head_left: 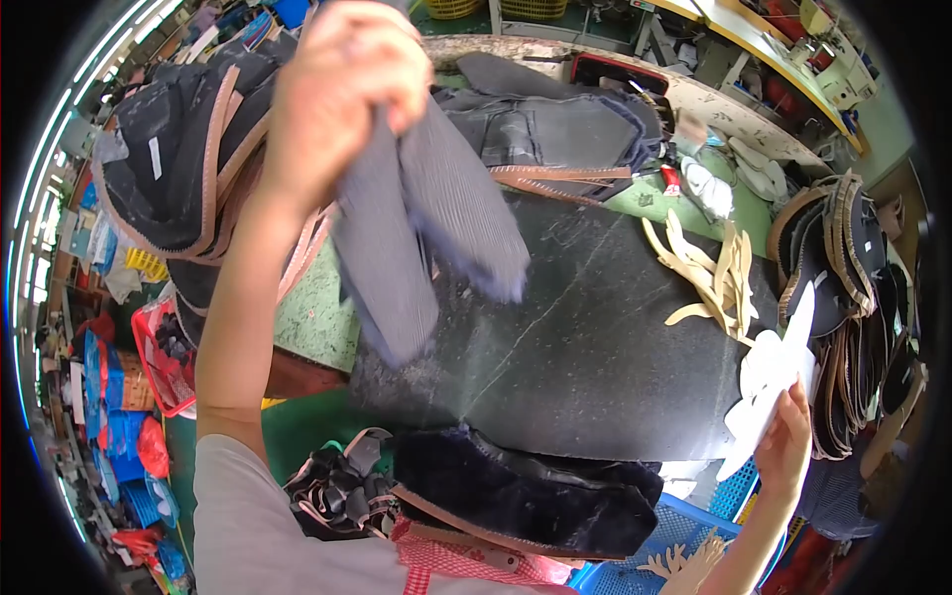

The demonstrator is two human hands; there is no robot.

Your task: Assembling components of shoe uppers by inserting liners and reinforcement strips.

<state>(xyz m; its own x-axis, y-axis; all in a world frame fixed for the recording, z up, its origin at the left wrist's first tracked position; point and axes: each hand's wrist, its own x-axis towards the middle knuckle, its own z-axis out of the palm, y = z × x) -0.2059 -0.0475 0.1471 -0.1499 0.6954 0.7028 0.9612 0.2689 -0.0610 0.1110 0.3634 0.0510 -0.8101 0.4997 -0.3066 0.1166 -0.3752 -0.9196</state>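
My left hand (347, 89) is raised at the upper left, its fingers closed on dark grey ribbed fabric pieces (466, 208). Two long flaps hang from it over the black work board (595, 297); their edges are smeared by motion. Down at the right, my right hand (788, 431) pinches white, petal-edged cut pieces (764, 387) beside the board's right edge. Just beyond them, several cream curved strips (719, 278) lie in a loose bundle on the board.
Dark shoe-upper pieces with brown stitched edges (178, 149) are stacked at left, and more (565, 129) lie at the back. Similar pieces (833, 288) hang at right. Closest to me are a black furry piece (526, 496) and a blue basket (684, 535).
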